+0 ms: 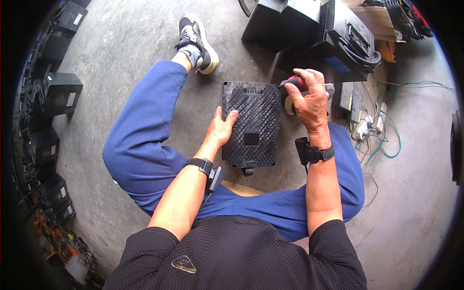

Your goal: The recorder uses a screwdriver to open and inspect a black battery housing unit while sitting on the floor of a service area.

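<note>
A black textured rectangular case (255,116) lies between my legs, with a small tab at its near end. My left hand (221,125) grips its left side, thumb on the face and fingers along the edge. In my right hand (308,101) is a red and black screwdriver (296,81), angled toward the case's top right corner; whether its tip touches a screw is too small to tell. Both wrists wear black strapped devices. My shoes and blue trousers frame the case, and the right shoe is partly hidden by that hand.
Large black metal units (285,24) with a hose stand ahead. Cardboard (372,19), power strips (362,128) and tangled green and dark cables (396,140) lie to the right on the concrete floor (92,164). Several black boxes (63,92) line the left edge, with tools below them.
</note>
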The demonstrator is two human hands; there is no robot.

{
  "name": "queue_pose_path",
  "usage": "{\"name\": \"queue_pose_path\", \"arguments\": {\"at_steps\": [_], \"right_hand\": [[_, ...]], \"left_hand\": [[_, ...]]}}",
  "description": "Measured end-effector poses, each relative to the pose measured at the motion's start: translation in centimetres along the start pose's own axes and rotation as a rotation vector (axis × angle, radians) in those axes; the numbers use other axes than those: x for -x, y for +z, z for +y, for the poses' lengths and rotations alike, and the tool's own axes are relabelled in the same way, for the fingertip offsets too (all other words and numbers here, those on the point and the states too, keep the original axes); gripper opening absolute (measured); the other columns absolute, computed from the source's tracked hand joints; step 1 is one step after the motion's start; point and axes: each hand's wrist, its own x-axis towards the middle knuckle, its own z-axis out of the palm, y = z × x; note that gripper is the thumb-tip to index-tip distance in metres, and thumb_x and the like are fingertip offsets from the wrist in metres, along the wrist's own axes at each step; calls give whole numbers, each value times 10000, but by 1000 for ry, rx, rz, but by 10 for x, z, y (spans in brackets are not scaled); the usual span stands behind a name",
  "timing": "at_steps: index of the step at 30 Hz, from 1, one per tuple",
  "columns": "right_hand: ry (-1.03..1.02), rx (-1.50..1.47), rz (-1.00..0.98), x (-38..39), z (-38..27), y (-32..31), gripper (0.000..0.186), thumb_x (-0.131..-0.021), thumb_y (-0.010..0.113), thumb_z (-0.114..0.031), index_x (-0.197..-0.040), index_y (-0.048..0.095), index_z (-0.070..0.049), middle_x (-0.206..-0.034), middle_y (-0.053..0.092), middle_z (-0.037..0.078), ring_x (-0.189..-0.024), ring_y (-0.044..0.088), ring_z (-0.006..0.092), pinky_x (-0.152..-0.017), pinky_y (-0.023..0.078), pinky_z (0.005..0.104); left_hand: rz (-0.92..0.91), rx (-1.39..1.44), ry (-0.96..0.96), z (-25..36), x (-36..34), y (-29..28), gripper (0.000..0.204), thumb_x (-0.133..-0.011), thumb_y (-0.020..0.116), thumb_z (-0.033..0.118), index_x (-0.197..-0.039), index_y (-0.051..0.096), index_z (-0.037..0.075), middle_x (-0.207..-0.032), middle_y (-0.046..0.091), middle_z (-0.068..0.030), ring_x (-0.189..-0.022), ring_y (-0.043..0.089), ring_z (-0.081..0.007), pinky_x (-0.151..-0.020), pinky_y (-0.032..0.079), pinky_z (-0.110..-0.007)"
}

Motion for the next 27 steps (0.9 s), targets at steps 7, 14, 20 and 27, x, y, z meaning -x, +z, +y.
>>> {"name": "queue_pose_path", "arguments": {"at_steps": [7,14,20,27], "right_hand": [[174,-143,-4,-1,-5,-4,365,-811,768,-5,-1163,690,-57,-1016,606,82,-895,619,217,-820,533,334],[33,11,15,5,0,0,404,-800,706,36,-1194,674,-50,-1025,627,108,-897,632,229,-831,538,347],[96,-83,30,4,1,-1,410,-812,743,2,-1213,676,-53,-1061,623,104,-916,646,245,-853,548,346],[116,-78,19,11,-1,-1,439,-824,756,-6,-1251,669,-57,-1175,578,115,-943,662,231,-854,560,327]], "left_hand": [[-13,26,18,-11,-7,2,1219,-835,486,878,-1579,247,-57,-1536,411,-338,-1466,386,-418,-1199,320,-435],[-13,23,10,-6,-4,1,1214,-840,489,872,-1574,253,-65,-1531,418,-339,-1464,389,-418,-1198,323,-436],[-7,25,11,-7,-5,2,1200,-843,500,862,-1578,254,-54,-1528,425,-335,-1460,397,-417,-1196,327,-436],[-14,51,6,-5,-5,2,1193,-848,512,851,-1577,253,-57,-1524,431,-334,-1454,408,-412,-1193,334,-435]]}}
